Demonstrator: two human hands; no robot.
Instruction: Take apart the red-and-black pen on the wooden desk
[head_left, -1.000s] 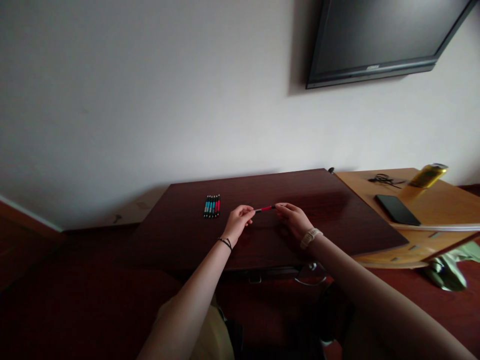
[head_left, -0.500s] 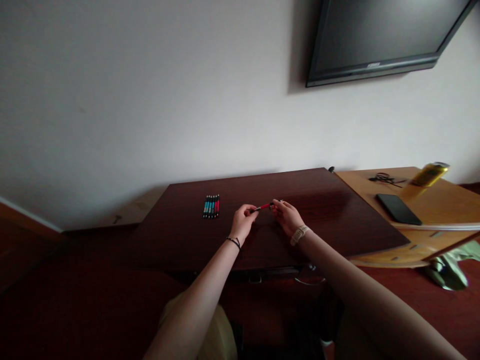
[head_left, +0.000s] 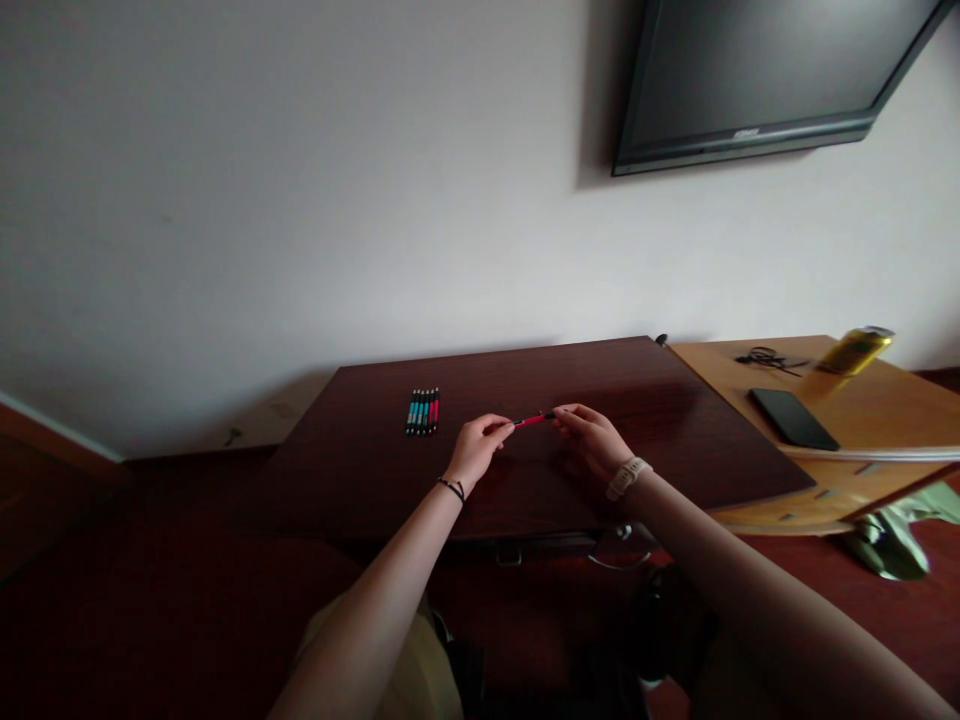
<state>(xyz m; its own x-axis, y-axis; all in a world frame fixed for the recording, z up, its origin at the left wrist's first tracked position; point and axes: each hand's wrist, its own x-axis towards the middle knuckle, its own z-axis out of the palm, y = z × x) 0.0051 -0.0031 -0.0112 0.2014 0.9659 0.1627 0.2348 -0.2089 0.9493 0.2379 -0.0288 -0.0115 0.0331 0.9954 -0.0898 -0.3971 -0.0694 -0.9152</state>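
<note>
1. Left hand (head_left: 480,447): thumb and fingers are pinched together on the left end of a red pen (head_left: 532,421). A dark bracelet (head_left: 452,488) sits at its wrist.
2. Right hand (head_left: 590,437): its fingertips are closed on the pen's right end, which is dark. A pale watch (head_left: 627,479) is at this wrist.
3. The red pen bridges the gap between the hands, nearly level, over the middle of the table (head_left: 615,375), between its left and right edges. It seems to be held off the surface, though how high I cannot tell.
4. Beyond the left hand, towards the table's far left corner, lies a row of pens (head_left: 424,412), about six, side by side with their ends roughly lined up. Blue ones fill the left part and red ones the right end.
5. Progress, as I judge it: the row is set down and neat, with neither hand on it. The red pen is the one piece not laid down; it is apart from the row and in both hands' grip. It looks whole, but the fingers hide its ends, so I cannot tell whether every part is fitted.
6. Past the table's right edge stands a cabinet (head_left: 907,405). A phone (head_left: 793,418) lies by its front edge, with a cable (head_left: 765,358) and a yellow can (head_left: 856,351) farther back.
</note>
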